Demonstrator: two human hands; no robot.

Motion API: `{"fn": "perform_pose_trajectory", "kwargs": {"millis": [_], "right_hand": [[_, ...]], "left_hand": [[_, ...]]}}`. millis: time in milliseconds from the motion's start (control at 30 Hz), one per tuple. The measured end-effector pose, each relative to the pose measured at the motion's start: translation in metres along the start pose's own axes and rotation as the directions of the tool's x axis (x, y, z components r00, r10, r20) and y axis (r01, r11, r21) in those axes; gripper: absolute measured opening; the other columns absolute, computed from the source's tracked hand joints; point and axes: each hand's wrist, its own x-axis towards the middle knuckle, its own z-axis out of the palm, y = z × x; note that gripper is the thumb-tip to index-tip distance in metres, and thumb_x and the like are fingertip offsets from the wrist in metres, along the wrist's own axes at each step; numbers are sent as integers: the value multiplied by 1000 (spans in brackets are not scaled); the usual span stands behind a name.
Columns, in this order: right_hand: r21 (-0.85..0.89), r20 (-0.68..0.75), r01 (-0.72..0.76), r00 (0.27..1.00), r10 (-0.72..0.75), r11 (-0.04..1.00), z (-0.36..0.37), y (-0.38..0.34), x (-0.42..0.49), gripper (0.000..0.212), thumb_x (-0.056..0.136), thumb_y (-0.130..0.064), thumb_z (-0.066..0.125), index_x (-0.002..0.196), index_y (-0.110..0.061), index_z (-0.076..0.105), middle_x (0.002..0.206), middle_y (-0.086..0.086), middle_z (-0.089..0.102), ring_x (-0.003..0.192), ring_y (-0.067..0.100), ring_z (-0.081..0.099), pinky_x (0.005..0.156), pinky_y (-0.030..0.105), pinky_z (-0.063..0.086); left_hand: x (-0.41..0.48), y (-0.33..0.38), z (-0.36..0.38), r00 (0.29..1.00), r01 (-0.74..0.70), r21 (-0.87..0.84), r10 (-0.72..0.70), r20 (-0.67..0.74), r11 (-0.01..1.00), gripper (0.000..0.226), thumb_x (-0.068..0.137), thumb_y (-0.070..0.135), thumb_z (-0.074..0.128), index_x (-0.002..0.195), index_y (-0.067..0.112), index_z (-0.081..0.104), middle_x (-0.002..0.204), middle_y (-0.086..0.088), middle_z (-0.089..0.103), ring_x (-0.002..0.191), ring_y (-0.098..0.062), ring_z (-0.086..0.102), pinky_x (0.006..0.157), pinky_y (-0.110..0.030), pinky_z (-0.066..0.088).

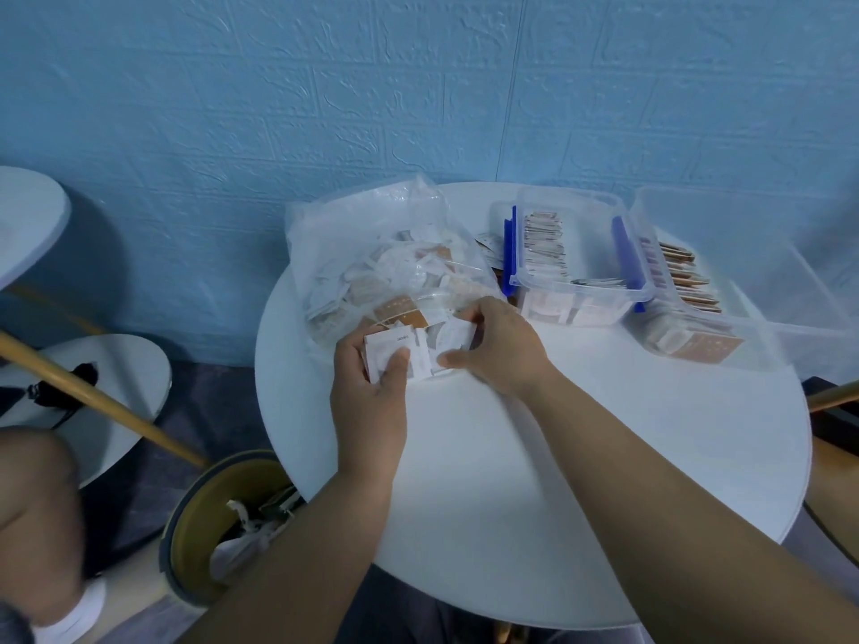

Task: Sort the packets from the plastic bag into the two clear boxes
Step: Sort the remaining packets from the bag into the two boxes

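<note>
Blue brick-patterned wall (279, 86) runs behind a round white table (558, 457), and everything for the job sits along the tabletop's far edge. At the far left edge lies the plastic bag (372, 253), slumped on its side with its mouth toward the person, so the packets (353, 290) inside can be drawn out without lifting it. The left hand (367, 388) grips a small stack (386, 353) of white ones just in front of the bag's mouth, thumb pressed on top and fingers curled beneath. It seems to serve as a holder that keeps like pieces squared up. The right hand (502, 350) is just beside it at the bag's mouth, thumb and curled fingers pinching a few more white ones (how many, I cannot tell), probably to add to the stack or carry across. Along the far right edge stand the two clear boxes, side by side: the box with blue clips (581, 313), nearer the bag, and the second box (767, 290) at the right edge. Both hold rows stood on edge, which saves room and keeps each kind readable. By my reading the sorting is well begun, though the bag is far from empty. On the floor to the left is a bin (200, 527) holding scraps.
</note>
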Motion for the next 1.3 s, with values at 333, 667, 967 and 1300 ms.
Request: {"fn": "perform_pose_trajectory", "kwargs": {"millis": [333,667,967,1300], "right_hand": [[649,-64,-56,990,127,759,-29,18,-44,15,84,-4,63,86,-19,60,82,11,61,66,15,56,74,38,50],[580,-201,-38,961,188,814,-45,54,-104,23,82,-4,66,91,-23,57,68,-3,56,57,8,50,53,14,42],[270,-301,59,953,26,961,-39,67,-102,44,83,-8,65,119,-31,56,87,-17,54,78,4,52,72,8,39],[282,-189,166,975,-115,945,-35,72,-105,29,93,-14,52,120,-25,46,99,0,66,89,20,61,83,42,48]], "left_hand": [[-8,5,7,986,-112,-4,112,121,994,25,95,11,49,113,28,43,105,18,49,92,9,50,69,6,34],[-52,17,70,835,-127,-158,192,515,979,42,86,-4,37,102,33,48,107,10,56,92,7,52,83,-7,38],[-53,3,74,775,-263,22,198,600,965,48,89,1,44,128,28,38,123,8,49,108,-4,50,94,-17,40],[-55,0,72,858,-282,190,159,488,940,58,87,19,62,137,23,33,118,6,57,106,-14,58,87,-20,46]]}}
